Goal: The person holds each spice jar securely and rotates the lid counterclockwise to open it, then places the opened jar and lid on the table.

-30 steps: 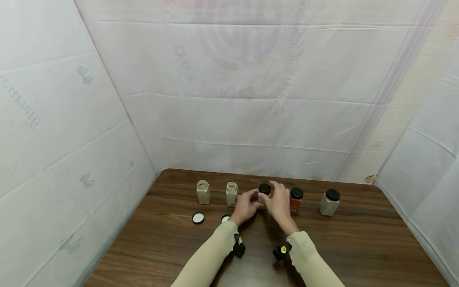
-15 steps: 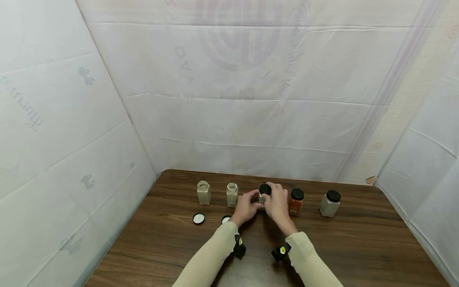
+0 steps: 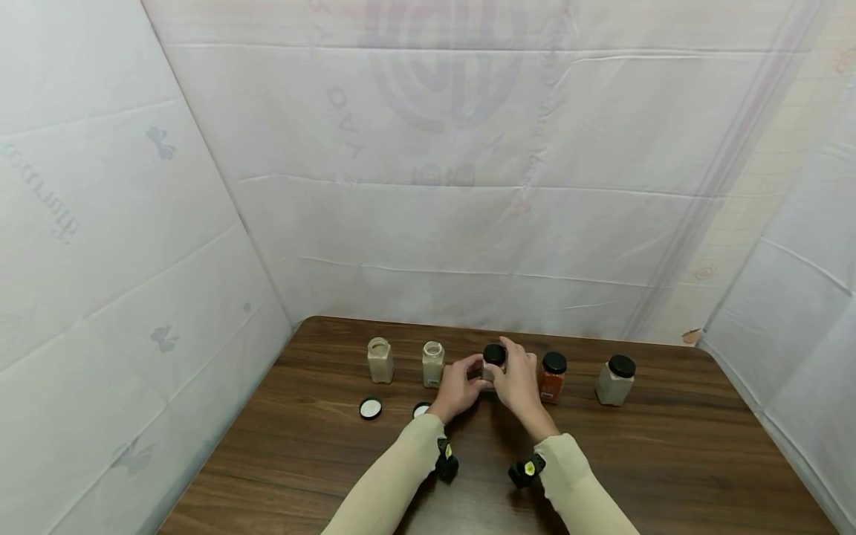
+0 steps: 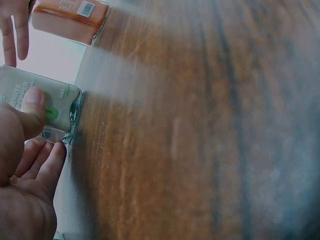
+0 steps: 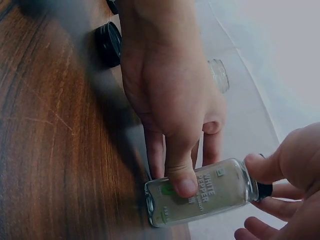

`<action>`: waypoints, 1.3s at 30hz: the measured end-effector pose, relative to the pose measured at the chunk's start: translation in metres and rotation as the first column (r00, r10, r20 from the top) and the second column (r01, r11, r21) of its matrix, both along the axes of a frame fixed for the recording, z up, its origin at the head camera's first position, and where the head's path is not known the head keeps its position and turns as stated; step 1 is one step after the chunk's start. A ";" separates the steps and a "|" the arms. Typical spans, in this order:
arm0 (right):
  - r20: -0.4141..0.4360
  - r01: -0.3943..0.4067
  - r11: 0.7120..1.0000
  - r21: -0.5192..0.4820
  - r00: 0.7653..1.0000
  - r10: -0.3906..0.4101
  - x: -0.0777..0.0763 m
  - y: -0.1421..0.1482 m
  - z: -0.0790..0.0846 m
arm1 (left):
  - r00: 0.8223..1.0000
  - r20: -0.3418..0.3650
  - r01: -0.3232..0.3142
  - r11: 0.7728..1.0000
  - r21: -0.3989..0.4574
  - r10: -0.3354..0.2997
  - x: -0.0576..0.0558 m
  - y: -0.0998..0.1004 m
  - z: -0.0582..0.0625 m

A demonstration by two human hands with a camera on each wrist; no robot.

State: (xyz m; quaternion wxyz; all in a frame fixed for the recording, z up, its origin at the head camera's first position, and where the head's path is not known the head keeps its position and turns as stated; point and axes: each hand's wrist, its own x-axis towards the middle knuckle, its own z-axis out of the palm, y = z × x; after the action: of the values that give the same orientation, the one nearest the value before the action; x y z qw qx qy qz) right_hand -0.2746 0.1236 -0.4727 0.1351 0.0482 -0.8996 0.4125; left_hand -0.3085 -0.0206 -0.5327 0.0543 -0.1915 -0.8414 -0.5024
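A glass jar labelled white pepper (image 5: 227, 182) stands on the table between my hands. My left hand (image 3: 456, 389) grips its body low down, thumb on the label and fingers behind. At the top, my right hand (image 3: 519, 380) pinches the black lid (image 3: 494, 354) between thumb and fingers. The lid sits on the jar's neck. In the right wrist view, the right thumb (image 5: 260, 167) lies right at the lid's edge. Beside the right hand stands a jar of orange-red spice (image 3: 552, 380) with a black lid on.
Two uncapped jars, one farther left (image 3: 380, 362) and one nearer (image 3: 432, 365), stand left of my hands. Before them lie two upturned lids, one (image 3: 370, 407) in full view and one (image 3: 420, 409) partly behind my left wrist. A capped pale jar (image 3: 614, 383) stands farther right.
The right hand's fingers shift around the lid, in toward it and then out again. The left hand keeps its hold on the jar, which stays in place.
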 end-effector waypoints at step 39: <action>-0.004 0.032 0.999 -0.003 0.999 -0.032 0.001 -0.002 -0.001 | 1.000 0.000 -0.003 1.000 0.010 0.003 -0.002 0.001 -0.001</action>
State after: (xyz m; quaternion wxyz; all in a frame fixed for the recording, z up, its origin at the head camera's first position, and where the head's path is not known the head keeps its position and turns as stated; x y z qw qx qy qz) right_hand -0.2736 0.1221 -0.4735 0.1434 0.0343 -0.8994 0.4114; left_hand -0.3104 -0.0201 -0.5338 0.0558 -0.1899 -0.8392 -0.5066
